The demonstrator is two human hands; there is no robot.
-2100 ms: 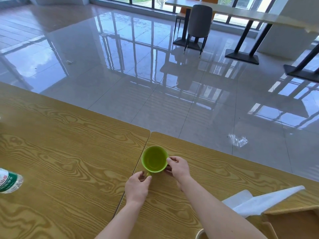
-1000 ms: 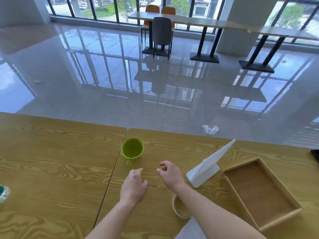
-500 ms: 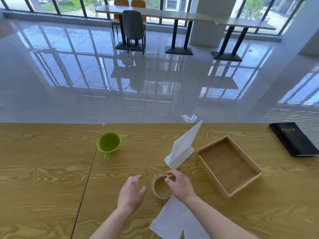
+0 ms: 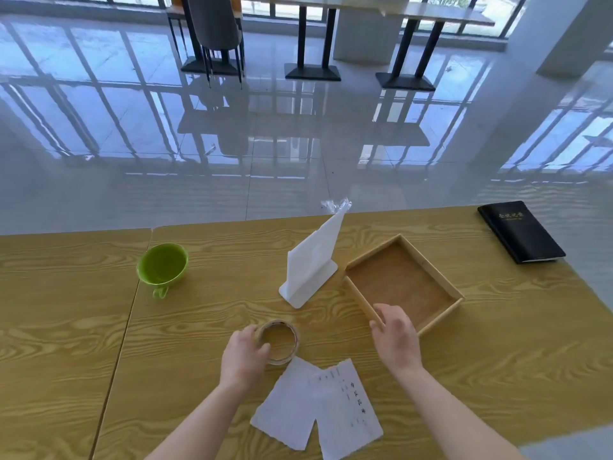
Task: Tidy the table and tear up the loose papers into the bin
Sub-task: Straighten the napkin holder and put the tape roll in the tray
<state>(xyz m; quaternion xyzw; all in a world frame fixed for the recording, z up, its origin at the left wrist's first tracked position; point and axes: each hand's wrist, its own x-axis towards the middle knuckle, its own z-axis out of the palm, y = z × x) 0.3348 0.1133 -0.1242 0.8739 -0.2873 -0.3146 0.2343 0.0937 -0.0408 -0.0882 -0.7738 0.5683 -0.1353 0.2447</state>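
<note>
A roll of tape [image 4: 278, 341] is gripped at its left rim by the left hand [image 4: 243, 356], fingers curled over the ring, which rests on the wooden table [image 4: 66, 327]. The right hand [image 4: 396, 336] is laid on the near left corner of the shallow wooden tray [image 4: 403, 283]; its fingers are bent over the rim, though whether the rim is actually clamped cannot be told from this angle. Two loose papers [image 4: 318, 406] are seen lying flat on the table, overlapping, just near of the tape roll and between the two forearms, touched by neither hand. The right sheet carries faint printed lines; its top edge looks ragged. A white napkin holder [image 4: 310, 270] with an upright sheet is stood just left of the tray, beyond the tape. A green cup [image 4: 162, 267] is placed well to the left, near the seam between tabletops. A black book [image 4: 520, 230] is found at the far right edge.
</note>
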